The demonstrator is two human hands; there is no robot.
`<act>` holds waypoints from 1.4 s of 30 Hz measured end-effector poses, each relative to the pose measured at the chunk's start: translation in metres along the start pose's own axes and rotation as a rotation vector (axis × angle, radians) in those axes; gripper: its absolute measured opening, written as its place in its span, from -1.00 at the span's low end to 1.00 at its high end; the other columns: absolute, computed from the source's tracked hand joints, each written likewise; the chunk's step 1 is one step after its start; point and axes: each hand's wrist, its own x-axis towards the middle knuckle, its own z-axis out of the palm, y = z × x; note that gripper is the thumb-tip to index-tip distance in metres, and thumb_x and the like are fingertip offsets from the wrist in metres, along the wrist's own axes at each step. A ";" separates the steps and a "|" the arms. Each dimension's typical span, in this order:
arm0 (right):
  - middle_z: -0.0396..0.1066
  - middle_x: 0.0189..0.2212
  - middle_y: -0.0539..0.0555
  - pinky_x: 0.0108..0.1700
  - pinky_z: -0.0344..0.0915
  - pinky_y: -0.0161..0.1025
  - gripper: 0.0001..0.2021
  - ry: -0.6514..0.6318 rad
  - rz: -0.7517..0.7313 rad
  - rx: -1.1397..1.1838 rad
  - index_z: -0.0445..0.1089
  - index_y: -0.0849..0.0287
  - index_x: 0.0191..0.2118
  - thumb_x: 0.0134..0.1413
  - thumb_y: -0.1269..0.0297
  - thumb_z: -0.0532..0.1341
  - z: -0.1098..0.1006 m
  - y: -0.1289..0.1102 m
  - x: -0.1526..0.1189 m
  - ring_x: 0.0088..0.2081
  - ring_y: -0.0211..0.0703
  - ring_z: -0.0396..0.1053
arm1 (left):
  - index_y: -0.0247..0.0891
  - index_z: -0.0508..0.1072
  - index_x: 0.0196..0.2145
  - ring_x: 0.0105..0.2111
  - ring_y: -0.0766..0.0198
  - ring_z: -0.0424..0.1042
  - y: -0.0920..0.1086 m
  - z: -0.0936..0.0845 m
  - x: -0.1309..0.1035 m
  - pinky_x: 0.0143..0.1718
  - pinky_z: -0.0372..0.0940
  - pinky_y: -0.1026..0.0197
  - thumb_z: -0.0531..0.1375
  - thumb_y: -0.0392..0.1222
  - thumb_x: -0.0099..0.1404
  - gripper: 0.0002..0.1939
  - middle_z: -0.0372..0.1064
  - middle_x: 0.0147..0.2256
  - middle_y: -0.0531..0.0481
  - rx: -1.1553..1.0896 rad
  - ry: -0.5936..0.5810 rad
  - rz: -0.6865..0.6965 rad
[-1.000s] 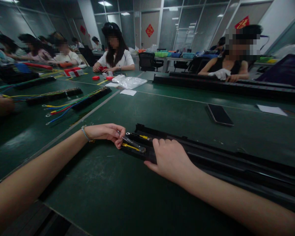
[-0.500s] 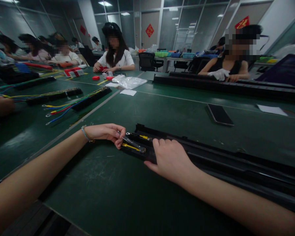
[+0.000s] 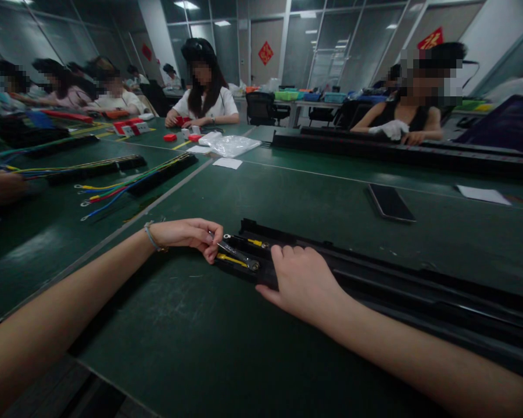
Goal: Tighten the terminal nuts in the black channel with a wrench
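Observation:
My left hand [image 3: 196, 237] is closed around the handle end of a metal wrench [image 3: 234, 252]. The wrench's ring end sits over a fastener inside the end of a long black channel [image 3: 375, 276]. A yellow-sleeved cable [image 3: 230, 260] runs beside the wrench on the near side. Behind it lies a ring terminal [image 3: 227, 237] on a short black lead with a yellow sleeve [image 3: 255, 242]. My right hand [image 3: 303, 278] grips the channel just right of the wrench head, fingers over the far side and thumb along the near edge.
A phone [image 3: 391, 203] lies behind the channel, with a white paper [image 3: 483, 194] to its right. Wire bundles with ring terminals [image 3: 108, 194] lie at left. A plastic bag [image 3: 230, 145] and red parts [image 3: 169, 137] lie ahead. Co-workers sit around the green table [image 3: 169, 325].
Both my hands and the wrench stay practically in place. At the far right, a co-worker's gloved hand has shifted slightly.

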 end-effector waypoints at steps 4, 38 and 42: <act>0.33 -0.43 0.19 -0.37 0.15 -0.15 -0.50 0.010 -0.004 -0.006 0.26 0.28 -0.25 -0.10 -0.11 -0.02 0.001 0.001 -0.001 -0.40 -0.05 0.27 | -0.34 0.27 -0.37 -0.38 0.24 0.33 0.000 -0.001 0.000 -0.26 0.26 0.14 0.06 -0.31 0.20 -0.96 0.26 -0.47 0.03 0.000 -0.002 0.000; 0.34 -0.40 0.21 -0.36 0.16 -0.15 -0.49 -0.049 0.004 -0.007 0.24 0.28 -0.22 -0.08 -0.11 -0.05 -0.004 0.000 0.000 -0.38 -0.05 0.29 | -0.33 0.27 -0.39 -0.41 0.27 0.33 0.002 0.004 0.000 -0.28 0.29 0.18 0.08 -0.26 0.22 -0.93 0.26 -0.46 0.01 0.070 0.041 -0.008; 0.34 -0.40 0.21 -0.35 0.16 -0.14 -0.49 -0.048 0.003 -0.005 0.25 0.28 -0.23 -0.09 -0.11 -0.04 -0.004 0.000 0.000 -0.37 -0.04 0.29 | -0.32 0.27 -0.39 -0.41 0.27 0.33 0.003 0.004 0.000 -0.27 0.29 0.17 0.09 -0.27 0.21 -0.93 0.26 -0.46 0.02 0.068 0.044 -0.010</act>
